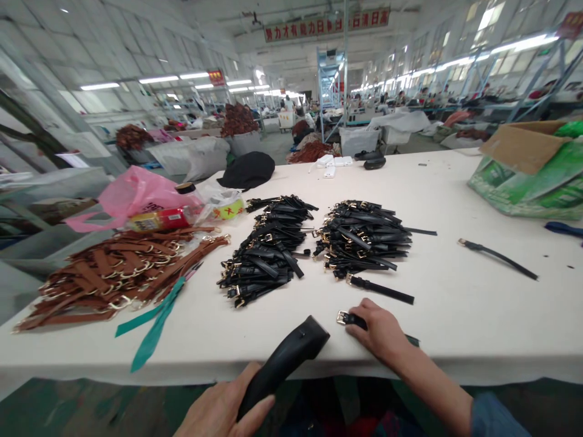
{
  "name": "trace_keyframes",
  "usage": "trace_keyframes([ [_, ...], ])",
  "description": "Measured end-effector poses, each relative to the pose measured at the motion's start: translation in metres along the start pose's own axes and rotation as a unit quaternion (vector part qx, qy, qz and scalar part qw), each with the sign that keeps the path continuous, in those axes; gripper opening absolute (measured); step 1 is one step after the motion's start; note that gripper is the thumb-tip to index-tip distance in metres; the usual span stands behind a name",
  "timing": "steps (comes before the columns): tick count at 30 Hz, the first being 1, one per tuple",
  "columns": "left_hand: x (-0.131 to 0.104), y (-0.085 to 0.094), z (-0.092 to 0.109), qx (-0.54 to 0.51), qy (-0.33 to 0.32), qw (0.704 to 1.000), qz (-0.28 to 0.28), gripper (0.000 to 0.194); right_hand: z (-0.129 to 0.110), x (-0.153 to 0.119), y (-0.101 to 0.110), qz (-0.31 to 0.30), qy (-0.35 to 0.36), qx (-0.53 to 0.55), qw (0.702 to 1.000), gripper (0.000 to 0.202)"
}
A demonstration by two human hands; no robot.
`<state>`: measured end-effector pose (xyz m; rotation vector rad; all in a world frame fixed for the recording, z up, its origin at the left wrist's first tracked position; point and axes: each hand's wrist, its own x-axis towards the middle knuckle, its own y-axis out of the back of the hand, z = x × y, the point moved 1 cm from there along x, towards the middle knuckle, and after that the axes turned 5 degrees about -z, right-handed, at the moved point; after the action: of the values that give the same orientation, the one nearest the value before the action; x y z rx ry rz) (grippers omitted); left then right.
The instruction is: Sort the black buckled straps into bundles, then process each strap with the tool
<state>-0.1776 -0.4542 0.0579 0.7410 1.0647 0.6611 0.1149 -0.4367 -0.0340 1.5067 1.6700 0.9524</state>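
At the bottom centre of the frame, the left hand (228,402) is wrapped around a black handheld tool (283,361), its blunt end slanting up and to the right. Lower right of centre, the right hand (379,331) pinches a black strap (354,320) near its gold buckle (341,317), keeping it low over the front of the desk (478,321); the strap's other end shows past the wrist. Tool and buckle are near each other but apart. The step in hand looks like working on this one strap with the tool, though which treatment it gives cannot be told. The next move seems to call for a steady right hand and for bringing the tool's end to the strap without catching the fingers. A single strap (382,289) lies just above the right hand in the frame, below the right-hand pile (364,237); the left-hand pile (266,255) sits near the centre, and another strap (501,259) lies alone at right.
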Motion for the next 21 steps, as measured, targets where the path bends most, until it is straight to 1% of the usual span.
trace_keyframes([
  [3, 0.004, -0.002, 0.001, 0.015, -0.001, 1.0, -0.003, 0.035, 0.012, -0.024, -0.011, 0.014, 0.008, 0.01, 1.0, 0.025],
  [6, 0.009, 0.0, 0.008, 0.038, 0.003, 0.999, -0.002, 0.038, 0.012, -0.034, -0.01, 0.031, 0.022, 0.018, 0.999, 0.033],
  [9, 0.016, 0.005, 0.02, 0.063, -0.02, 0.998, -0.016, 0.034, 0.012, -0.033, -0.007, 0.046, 0.039, 0.023, 0.998, 0.032],
  [11, 0.021, 0.01, 0.029, 0.089, -0.039, 0.995, -0.014, 0.033, 0.016, -0.032, -0.008, 0.047, 0.046, 0.038, 0.997, 0.031],
  [14, 0.03, 0.015, 0.044, 0.146, -0.053, 0.988, -0.005, 0.033, 0.024, -0.033, -0.011, 0.056, 0.036, 0.061, 0.996, 0.028],
  [17, 0.042, 0.018, 0.058, 0.205, -0.066, 0.977, -0.008, 0.034, 0.027, -0.034, -0.012, 0.066, 0.032, 0.077, 0.994, 0.022],
  [21, 0.054, 0.021, 0.069, 0.235, -0.09, 0.968, -0.005, 0.033, 0.025, -0.034, -0.01, 0.087, 0.037, 0.09, 0.991, 0.018],
])
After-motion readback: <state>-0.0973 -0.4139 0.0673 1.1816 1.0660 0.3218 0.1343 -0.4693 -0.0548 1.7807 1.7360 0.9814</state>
